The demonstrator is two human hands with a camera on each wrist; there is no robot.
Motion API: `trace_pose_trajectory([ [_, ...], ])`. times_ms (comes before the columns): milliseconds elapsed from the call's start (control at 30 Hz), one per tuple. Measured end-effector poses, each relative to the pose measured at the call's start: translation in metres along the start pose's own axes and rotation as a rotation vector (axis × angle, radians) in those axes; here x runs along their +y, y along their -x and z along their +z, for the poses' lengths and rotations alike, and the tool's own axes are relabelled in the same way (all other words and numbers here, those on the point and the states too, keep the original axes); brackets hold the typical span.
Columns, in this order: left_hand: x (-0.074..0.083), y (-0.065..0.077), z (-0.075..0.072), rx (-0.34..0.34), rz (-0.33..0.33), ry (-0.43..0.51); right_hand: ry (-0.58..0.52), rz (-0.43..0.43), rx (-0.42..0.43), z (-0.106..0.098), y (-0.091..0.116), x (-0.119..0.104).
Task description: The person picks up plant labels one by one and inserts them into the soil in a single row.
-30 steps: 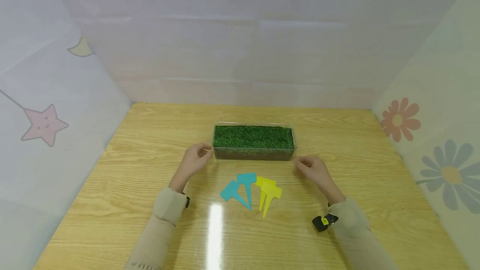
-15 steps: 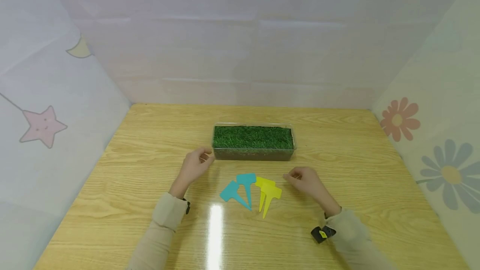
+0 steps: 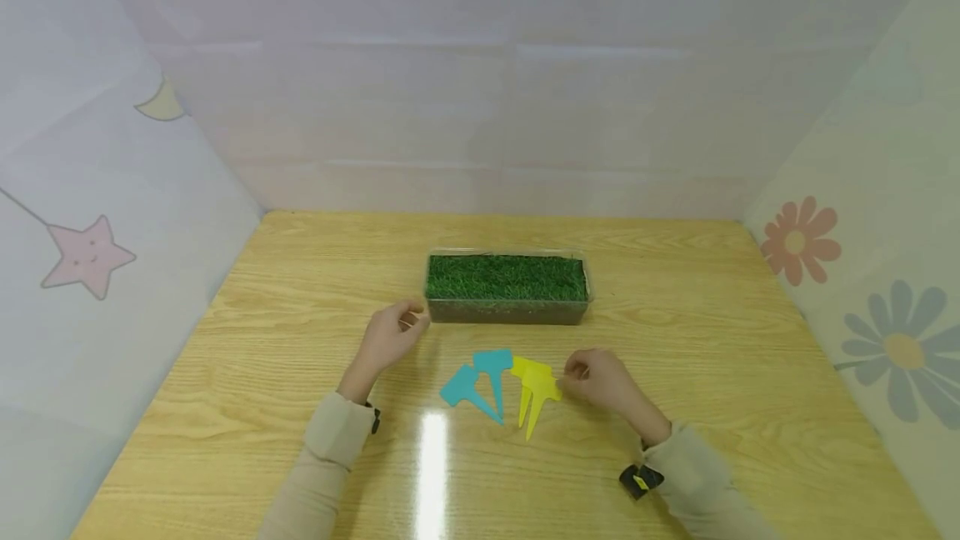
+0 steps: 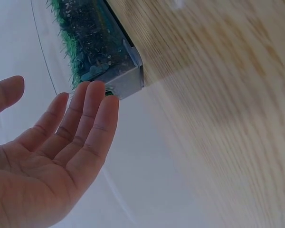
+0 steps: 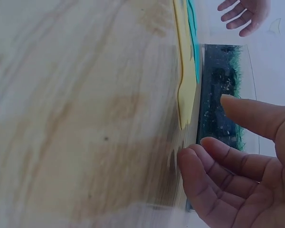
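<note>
A long clear tub (image 3: 510, 312) with green artificial grass (image 3: 506, 276) and dark fill stands mid-table. Beside its front left corner is my left hand (image 3: 387, 340), its fingers loosely bent and gripping nothing; whether they touch the wall I cannot tell. In front of the tub lie T-shaped plant labels: a blue label (image 3: 460, 386), a second blue label (image 3: 492, 362), and a yellow label (image 3: 542, 382) overlapping another yellow label (image 3: 519, 367). My right hand (image 3: 606, 383) hovers at the right edge of the yellow pair. Its thumb and fingers (image 5: 192, 178) are apart, holding nothing.
The wooden table (image 3: 300, 257) is bounded by pale walls behind and at both sides, decorated with a pink star (image 3: 90, 257) and flowers (image 3: 900, 350). A bright light reflection (image 3: 431, 473) falls on the front of the table. Both wrists carry straps.
My right hand has come from the tub's front right corner toward me and leftward, to the yellow labels. The left hand has stayed almost in place, and the labels lie as before.
</note>
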State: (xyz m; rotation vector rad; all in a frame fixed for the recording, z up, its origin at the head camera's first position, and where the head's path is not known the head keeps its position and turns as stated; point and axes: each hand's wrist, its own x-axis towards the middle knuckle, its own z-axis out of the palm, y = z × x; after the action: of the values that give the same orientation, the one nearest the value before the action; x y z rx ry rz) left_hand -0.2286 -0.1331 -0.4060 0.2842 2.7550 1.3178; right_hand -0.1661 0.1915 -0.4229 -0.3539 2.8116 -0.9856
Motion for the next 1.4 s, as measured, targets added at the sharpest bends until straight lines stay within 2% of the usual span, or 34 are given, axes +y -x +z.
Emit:
trace_pose_trajectory([
  [233,0.003,0.002,0.002,-0.007,0.047,-0.012,0.062,0.041,-0.038,0.006,0.001,-0.006],
  [400,0.008,0.006,0.002,-0.007,0.053,-0.052,0.109,0.069,-0.057,0.010,0.001,-0.011],
  [767,0.012,0.008,0.007,-0.045,0.131,-0.151,0.179,0.026,-0.052,0.015,-0.001,-0.012],
  [900,0.013,0.009,0.009,-0.055,0.124,-0.179,0.187,0.033,-0.056,0.016,-0.001,-0.013],
  [1400,0.014,0.010,0.010,-0.057,0.102,-0.175,0.185,0.050,-0.051,0.016,-0.001,-0.016],
])
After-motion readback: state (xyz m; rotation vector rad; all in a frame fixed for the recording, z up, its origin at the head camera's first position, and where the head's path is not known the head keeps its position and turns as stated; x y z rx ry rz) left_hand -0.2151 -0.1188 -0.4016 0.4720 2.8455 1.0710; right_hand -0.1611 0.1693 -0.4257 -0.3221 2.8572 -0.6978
